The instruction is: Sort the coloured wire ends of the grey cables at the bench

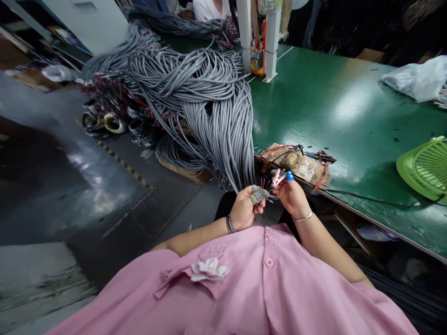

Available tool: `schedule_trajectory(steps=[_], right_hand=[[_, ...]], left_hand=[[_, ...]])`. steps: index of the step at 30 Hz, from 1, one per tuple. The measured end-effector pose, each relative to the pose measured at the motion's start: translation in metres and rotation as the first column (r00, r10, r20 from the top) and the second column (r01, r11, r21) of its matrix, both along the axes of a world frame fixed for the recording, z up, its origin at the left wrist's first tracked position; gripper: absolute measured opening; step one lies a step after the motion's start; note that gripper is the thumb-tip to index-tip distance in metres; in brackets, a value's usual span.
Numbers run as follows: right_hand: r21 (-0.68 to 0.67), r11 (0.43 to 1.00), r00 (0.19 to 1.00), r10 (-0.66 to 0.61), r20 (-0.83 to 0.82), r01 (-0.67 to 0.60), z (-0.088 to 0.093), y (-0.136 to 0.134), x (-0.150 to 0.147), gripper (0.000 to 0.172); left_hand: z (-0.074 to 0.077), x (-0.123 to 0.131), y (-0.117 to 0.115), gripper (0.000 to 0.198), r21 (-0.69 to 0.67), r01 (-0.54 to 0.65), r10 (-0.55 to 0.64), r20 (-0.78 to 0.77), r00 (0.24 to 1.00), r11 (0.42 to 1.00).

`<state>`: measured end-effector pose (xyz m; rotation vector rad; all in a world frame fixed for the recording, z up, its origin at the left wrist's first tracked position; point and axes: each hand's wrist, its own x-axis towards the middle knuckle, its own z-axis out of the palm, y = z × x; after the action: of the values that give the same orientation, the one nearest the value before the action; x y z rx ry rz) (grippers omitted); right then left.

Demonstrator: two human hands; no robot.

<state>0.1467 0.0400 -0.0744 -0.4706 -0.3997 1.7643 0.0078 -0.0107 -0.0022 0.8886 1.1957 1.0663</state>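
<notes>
My left hand [244, 208] is closed around the end of a grey cable [240, 153], with grey cloth covers on its fingertips. Thin coloured wires [270, 195] stick out of that cable end between my two hands. My right hand [291, 194] is pinched on those wires, wearing a blue cap on one fingertip and pink covers on others. Both hands work just in front of my pink shirt, below the edge of the green table [349, 111]. The cable runs up into a large bundle of grey cables [195, 88].
A taped wooden block with clips and red wire [296, 163] lies at the table edge right above my hands. A green plastic basket [424, 167] sits at the right, a plastic bag [415, 79] further back. White posts [272, 37] stand on the table. Tape rolls [113, 123] lie on the floor.
</notes>
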Motion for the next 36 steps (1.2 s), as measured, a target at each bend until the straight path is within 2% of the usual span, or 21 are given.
schedule_trajectory(steps=[4, 10, 16, 19, 25, 27, 32, 36], right_hand=[[0.01, 0.999, 0.999, -0.034, 0.031, 0.033, -0.002, -0.001, -0.004, 0.036], [-0.083, 0.992, 0.994, 0.09, -0.058, -0.094, 0.01, 0.003, -0.006, 0.042], [-0.156, 0.988, 0.998, -0.016, -0.053, 0.007, 0.012, 0.007, -0.012, 0.041], [-0.146, 0.989, 0.999, -0.012, -0.043, 0.006, 0.011, 0.006, -0.014, 0.043], [-0.053, 0.994, 0.988, 0.091, -0.128, -0.099, 0.007, 0.0, -0.01, 0.055], [-0.039, 0.991, 0.983, 0.126, -0.135, -0.132, 0.007, -0.001, -0.006, 0.053], [-0.013, 0.995, 0.992, 0.1, -0.08, -0.101, 0.007, -0.005, -0.001, 0.027], [-0.035, 0.997, 0.995, 0.073, -0.061, -0.075, 0.007, -0.005, -0.001, 0.031]], left_hand=[[0.0, 0.003, 0.001, 0.027, -0.013, 0.005, -0.005, 0.002, 1.0, 1.0], [0.0, 0.008, 0.003, 0.031, -0.024, 0.032, -0.032, -0.015, 0.999, 0.999], [-0.003, 0.007, 0.005, 0.032, -0.019, 0.071, -0.072, -0.054, 0.996, 0.997], [-0.004, 0.006, 0.005, 0.032, -0.03, 0.068, -0.07, -0.074, 0.995, 0.997], [-0.003, 0.002, 0.002, 0.032, -0.053, 0.057, -0.06, -0.052, 0.997, 0.997], [-0.001, 0.0, -0.001, 0.032, -0.057, 0.058, -0.061, -0.05, 0.997, 0.997], [0.001, -0.002, -0.005, 0.031, -0.033, 0.014, -0.015, -0.039, 0.999, 0.999], [-0.001, -0.001, -0.001, 0.027, -0.01, -0.023, 0.023, -0.005, 1.0, 1.0]])
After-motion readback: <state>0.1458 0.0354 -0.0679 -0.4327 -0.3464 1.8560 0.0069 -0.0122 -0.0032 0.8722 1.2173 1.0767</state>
